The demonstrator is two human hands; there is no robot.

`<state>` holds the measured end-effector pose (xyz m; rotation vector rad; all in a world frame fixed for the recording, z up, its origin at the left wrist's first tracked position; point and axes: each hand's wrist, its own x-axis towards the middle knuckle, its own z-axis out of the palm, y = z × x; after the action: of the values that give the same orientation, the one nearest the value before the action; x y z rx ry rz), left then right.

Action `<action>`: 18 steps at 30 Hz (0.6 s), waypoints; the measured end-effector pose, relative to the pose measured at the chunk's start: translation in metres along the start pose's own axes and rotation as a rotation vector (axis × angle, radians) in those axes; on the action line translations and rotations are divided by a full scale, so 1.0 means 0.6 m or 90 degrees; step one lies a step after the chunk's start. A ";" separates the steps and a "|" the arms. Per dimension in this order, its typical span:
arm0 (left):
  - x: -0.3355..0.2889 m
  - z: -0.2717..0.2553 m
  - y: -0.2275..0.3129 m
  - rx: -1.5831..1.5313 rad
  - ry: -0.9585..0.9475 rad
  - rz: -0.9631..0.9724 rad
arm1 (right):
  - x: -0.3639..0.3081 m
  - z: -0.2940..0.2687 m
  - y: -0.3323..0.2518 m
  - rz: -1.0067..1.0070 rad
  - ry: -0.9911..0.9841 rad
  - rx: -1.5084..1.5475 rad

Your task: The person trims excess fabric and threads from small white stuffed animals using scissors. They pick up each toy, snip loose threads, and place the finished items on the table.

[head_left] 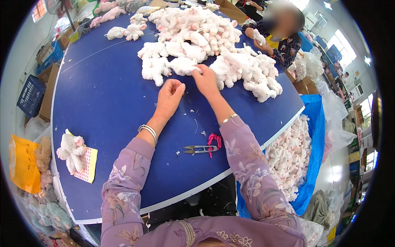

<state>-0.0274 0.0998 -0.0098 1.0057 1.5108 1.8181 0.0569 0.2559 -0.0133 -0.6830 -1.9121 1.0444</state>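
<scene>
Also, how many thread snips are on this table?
1: thread snips, near the front edge of the blue table, touching a pink loop. More may be hidden under the white plush pile.

Your bright workroom around a blue-topped table (94,105)
To your left, a pale wall (31,43) with a small window (38,11) at the far end; to your right, pale shiny floor (335,175), bright windows (345,46) and a glowing ceiling light (367,60).

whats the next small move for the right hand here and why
Perhaps draw the white plush piece toward the left hand: the right hand is at one end of it, and the left sits close by with no plush in it.
</scene>
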 end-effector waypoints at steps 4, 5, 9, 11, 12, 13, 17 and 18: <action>0.006 0.003 -0.005 0.013 0.069 0.090 | -0.049 -0.061 -0.081 0.247 -0.137 0.498; 0.008 0.000 -0.010 0.056 0.054 0.147 | -0.057 -0.066 -0.080 0.254 -0.164 0.529; 0.010 0.000 0.000 -0.120 -0.090 0.029 | -0.065 -0.096 -0.083 0.285 -0.252 0.596; -0.002 -0.001 0.022 -0.118 -0.070 -0.035 | -0.069 -0.103 -0.082 0.267 -0.283 0.624; -0.002 0.002 0.015 -0.120 -0.051 0.005 | -0.070 -0.104 -0.083 0.266 -0.284 0.634; -0.001 -0.002 0.013 -0.116 -0.074 -0.027 | -0.070 -0.104 -0.086 0.266 -0.285 0.644; -0.009 -0.004 0.022 -0.133 -0.113 -0.169 | -0.072 -0.098 -0.090 0.246 -0.223 0.603; -0.007 -0.007 0.016 -0.140 -0.129 -0.165 | -0.073 -0.093 -0.087 0.243 -0.197 0.609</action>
<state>-0.0283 0.0923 -0.0014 0.8190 1.2260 1.6055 0.1231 0.2189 0.0311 -0.3233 -1.2686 2.1830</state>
